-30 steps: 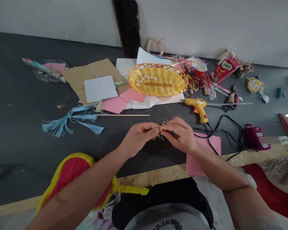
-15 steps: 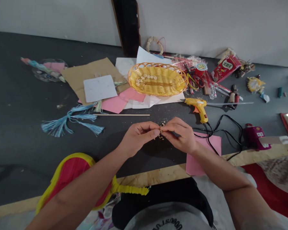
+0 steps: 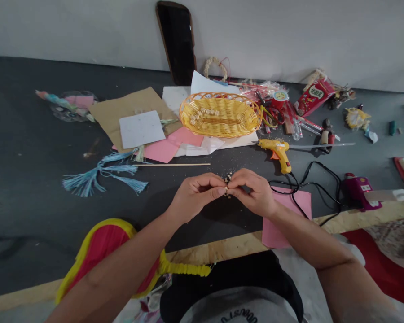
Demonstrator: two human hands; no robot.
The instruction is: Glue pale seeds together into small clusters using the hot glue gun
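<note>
Middle: left fingers (image 3: 217, 193) and right fingers (image 3: 238, 180) pinch tiny pale bit (image 3: 226, 190) | squeeze softly; stay low over flat dark-grey desk (image 3: 198, 231)

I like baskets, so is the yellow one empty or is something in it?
Something is in it: the yellow basket holds small pale pieces toward its left end.

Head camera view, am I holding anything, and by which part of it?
A tiny pale piece, between the fingertips of your left hand and right hand; which part they grip is too small to tell.
</note>
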